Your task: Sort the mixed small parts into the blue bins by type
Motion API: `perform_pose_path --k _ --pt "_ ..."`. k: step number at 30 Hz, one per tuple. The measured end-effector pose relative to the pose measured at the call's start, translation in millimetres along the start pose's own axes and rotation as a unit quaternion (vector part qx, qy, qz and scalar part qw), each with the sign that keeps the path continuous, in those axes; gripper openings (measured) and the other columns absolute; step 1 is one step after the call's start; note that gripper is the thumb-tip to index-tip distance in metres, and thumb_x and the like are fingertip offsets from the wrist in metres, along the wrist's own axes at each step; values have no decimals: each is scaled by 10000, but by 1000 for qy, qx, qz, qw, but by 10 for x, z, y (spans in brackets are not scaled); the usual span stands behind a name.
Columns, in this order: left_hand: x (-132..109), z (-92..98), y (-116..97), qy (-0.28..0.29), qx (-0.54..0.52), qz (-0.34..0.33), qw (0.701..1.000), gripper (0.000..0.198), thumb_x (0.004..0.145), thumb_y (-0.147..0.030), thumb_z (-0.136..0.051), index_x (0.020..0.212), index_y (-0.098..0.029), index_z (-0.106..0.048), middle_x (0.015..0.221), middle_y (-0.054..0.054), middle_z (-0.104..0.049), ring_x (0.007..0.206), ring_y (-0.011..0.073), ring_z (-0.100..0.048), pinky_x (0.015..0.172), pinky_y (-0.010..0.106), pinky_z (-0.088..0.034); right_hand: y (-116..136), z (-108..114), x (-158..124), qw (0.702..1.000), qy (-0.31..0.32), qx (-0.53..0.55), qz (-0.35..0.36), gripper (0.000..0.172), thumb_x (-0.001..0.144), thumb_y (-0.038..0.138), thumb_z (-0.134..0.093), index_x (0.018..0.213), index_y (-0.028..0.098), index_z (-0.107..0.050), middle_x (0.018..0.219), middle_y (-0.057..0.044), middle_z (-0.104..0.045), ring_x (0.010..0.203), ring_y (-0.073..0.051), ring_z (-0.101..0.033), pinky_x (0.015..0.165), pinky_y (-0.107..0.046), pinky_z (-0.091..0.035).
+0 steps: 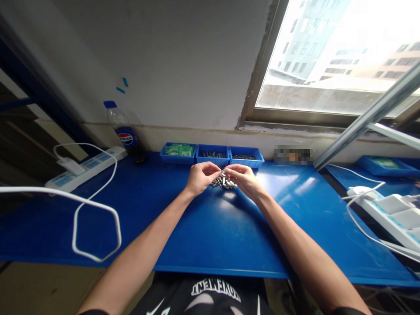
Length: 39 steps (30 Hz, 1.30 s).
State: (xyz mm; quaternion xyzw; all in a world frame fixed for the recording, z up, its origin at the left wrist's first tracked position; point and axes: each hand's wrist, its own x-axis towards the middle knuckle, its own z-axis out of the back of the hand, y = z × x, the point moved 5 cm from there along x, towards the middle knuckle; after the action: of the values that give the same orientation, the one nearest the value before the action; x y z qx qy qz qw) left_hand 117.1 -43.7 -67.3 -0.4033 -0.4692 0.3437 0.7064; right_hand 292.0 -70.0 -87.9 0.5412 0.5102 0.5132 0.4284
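Note:
My left hand (202,177) and my right hand (243,177) meet fingertip to fingertip near the middle of the blue table. Both are closed in a pinch; what lies between the fingers is too small to make out. Right below and behind the fingertips is a pile of small metal parts (228,183), silvery cylinders with some thin yellowish and dark pieces. My fingers partly cover it. Beyond the hands stand three blue bins in a row: a left bin (163,156) with green circuit boards, a middle bin (212,161) with small grey parts, and a right bin (247,163) with dark pieces.
A cola bottle (126,135) stands at the back left beside a white power strip (88,168). A white cable (120,227) loops over the table's left side. On the right are a metal strut (364,122), another power strip (387,210) and another blue bin (370,166).

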Motion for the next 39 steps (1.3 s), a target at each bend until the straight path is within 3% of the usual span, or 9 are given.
perform_pose_path --k 5,8,11,17,23,28,33,39 --pt "28 112 -49 69 179 -65 979 156 909 -296 -672 965 -191 -775 951 51 -803 852 201 -752 802 310 -594 25 119 31 997 -56 -25 43 339 765 483 -848 975 225 -785 891 -64 -776 840 -239 -728 858 -416 -597" --pt "46 229 11 124 291 -98 944 139 860 -217 -681 947 -190 -786 979 66 -796 927 232 -731 896 347 -568 75 276 46 987 -119 -42 104 451 754 466 -853 1126 230 -755 1170 -103 -773 1073 -281 -727 1007 -469 -566" --pt "51 322 97 167 330 -91 925 163 828 -193 -685 946 -201 -797 992 66 -793 958 241 -717 916 350 -552 64 381 60 982 -138 -55 114 590 737 441 -859 1266 236 -699 1366 -135 -695 1124 -291 -714 1037 -497 -550" --pt "29 297 132 213 314 -74 922 107 786 -183 -724 862 -198 -797 929 67 -781 917 227 -701 875 319 -538 -18 351 43 974 -159 -111 113 405 814 404 -751 1175 227 -702 1165 -112 -764 957 -254 -738 920 -455 -588" --pt "19 265 159 250 304 -69 917 70 859 -208 -683 815 -178 -729 868 66 -735 823 195 -673 792 281 -524 -61 232 11 962 -154 -174 143 325 837 364 -695 1135 234 -711 1056 -74 -774 933 -236 -724 863 -399 -580" --pt "20 309 147 240 267 -36 933 129 921 -275 -628 868 -180 -696 874 53 -736 779 183 -673 725 267 -511 -50 218 6 962 -149 -175 146 272 843 354 -687 1088 243 -729 976 -54 -769 888 -235 -714 824 -378 -569" --pt "42 238 -4 152 183 -63 969 78 893 -262 -681 915 -186 -680 901 27 -751 821 172 -704 792 273 -532 -45 161 -5 970 -109 -176 130 209 856 362 -681 1007 236 -751 782 -15 -724 686 -196 -654 701 -346 -537" --pt "32 156 -68 89 164 -97 978 122 844 -242 -743 890 -184 -646 863 13 -742 793 162 -694 790 280 -540 -26 84 -32 977 -31 -174 118 229 846 359 -722 1023 224 -772 828 -28 -757 702 -192 -664 670 -328 -521"
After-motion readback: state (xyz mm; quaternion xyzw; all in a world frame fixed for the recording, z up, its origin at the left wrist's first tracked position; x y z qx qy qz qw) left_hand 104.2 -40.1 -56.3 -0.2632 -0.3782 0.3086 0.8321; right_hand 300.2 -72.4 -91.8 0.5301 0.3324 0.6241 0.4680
